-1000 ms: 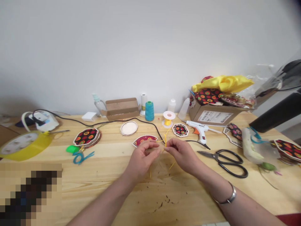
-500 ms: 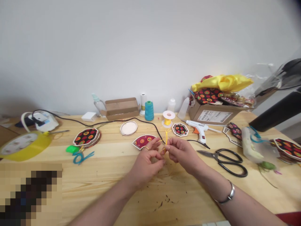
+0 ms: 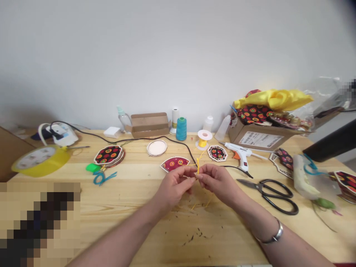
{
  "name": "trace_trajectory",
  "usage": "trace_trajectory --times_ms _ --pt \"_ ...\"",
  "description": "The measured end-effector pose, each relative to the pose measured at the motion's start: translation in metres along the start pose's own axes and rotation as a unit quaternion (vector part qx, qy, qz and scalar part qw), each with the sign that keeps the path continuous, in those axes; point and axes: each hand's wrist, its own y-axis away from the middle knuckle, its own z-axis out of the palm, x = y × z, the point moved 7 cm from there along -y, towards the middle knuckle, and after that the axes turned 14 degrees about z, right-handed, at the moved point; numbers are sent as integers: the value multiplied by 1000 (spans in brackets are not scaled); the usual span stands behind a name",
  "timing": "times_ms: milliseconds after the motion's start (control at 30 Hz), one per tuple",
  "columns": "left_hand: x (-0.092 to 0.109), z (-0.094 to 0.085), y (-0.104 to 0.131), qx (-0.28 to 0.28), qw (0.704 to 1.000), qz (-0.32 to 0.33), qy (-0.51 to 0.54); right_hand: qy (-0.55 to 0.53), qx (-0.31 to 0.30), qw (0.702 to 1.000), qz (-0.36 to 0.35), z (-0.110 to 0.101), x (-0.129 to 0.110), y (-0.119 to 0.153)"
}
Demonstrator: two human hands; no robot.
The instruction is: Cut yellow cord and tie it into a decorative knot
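Between my two hands stands a short knotted yellow cord (image 3: 198,165), its loose ends trailing below toward the table. My left hand (image 3: 178,184) pinches the cord's lower part from the left, thumb against fingers. From the right, my right hand (image 3: 215,181) grips it too, with fingertips nearly touching those of the left. Just behind my hands lie a red fan-shaped patterned piece (image 3: 174,163) and a spool of yellow cord (image 3: 205,138), from which a strand leads toward the knotted part. An octagonal patterned piece (image 3: 217,153) is close to the spool.
Black-handled scissors (image 3: 267,191) and a white glue gun (image 3: 239,152) lie to the right, before a cardboard box (image 3: 258,137) of fabric. A black cable (image 3: 144,138) crosses the table. Stacked patterned pieces (image 3: 109,155), small blue scissors (image 3: 102,178) and yellow tape (image 3: 41,161) are left.
My left fingers have closed in around the cord beside my right fingertips; before, they were more spread. Loose yellow ends now show below my hands. The view has shifted slightly.
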Motion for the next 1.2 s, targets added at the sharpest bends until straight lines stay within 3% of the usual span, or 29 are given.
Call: trace_trajectory --times_ms 267,600,833,1200 --pt "-5 -5 2 -1 997 -34 -71 37 14 999 -5 -2 0 -1" --pt "-10 -5 1 17 996 -85 1 -21 -30 999 29 0 3 -2" --pt "-10 -4 1 16 997 -77 23 -89 -81 991 65 6 7 0" --pt "-6 -8 0 26 998 -63 -4 -79 -58 994 49 4 5 0"
